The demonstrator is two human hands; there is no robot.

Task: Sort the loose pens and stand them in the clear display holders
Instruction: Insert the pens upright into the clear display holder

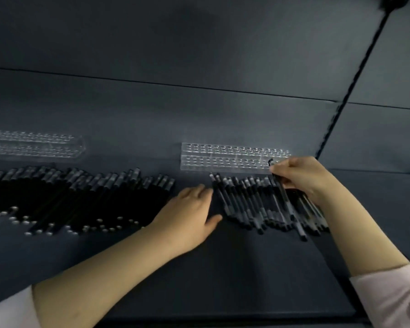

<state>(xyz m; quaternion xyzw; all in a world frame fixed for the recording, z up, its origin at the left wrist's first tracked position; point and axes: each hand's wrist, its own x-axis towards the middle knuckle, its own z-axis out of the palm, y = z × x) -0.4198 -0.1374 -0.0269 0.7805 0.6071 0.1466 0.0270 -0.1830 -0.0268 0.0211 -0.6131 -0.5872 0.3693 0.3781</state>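
The right hand [301, 178] pinches a single dark pen [279, 188] between thumb and fingertips. The pen's upper end is raised to the front right corner of the nearer clear holder [223, 157], while its lower end trails down across the smaller heap of pens [251, 204] lying just in front of that holder. The left hand [192, 209] lies flat on the dark table [223, 268], fingers straight and holding nothing, with its fingertips against the left edge of that heap. A larger heap [81, 197] spreads to the left, and behind it sits a second clear holder [33, 144]. No pen can be seen standing in either holder, so the filling looks barely begun. The main risk is the holder itself. It is light and see-through, its holes are hard to make out against the dark surface, and nothing pins it down, so a pen tip that lands between holes could push it backward or tip it. The pen is also held at a slant rather than upright. If it goes in that way it may jam at the rim or lean out and fall back onto the heap. Its trailing end crosses other pens, so lifting it carelessly could drag or roll neighbours toward the table's front edge. The two heaps lie near each other — a sweep of the left hand could mix them and undo the sorting.
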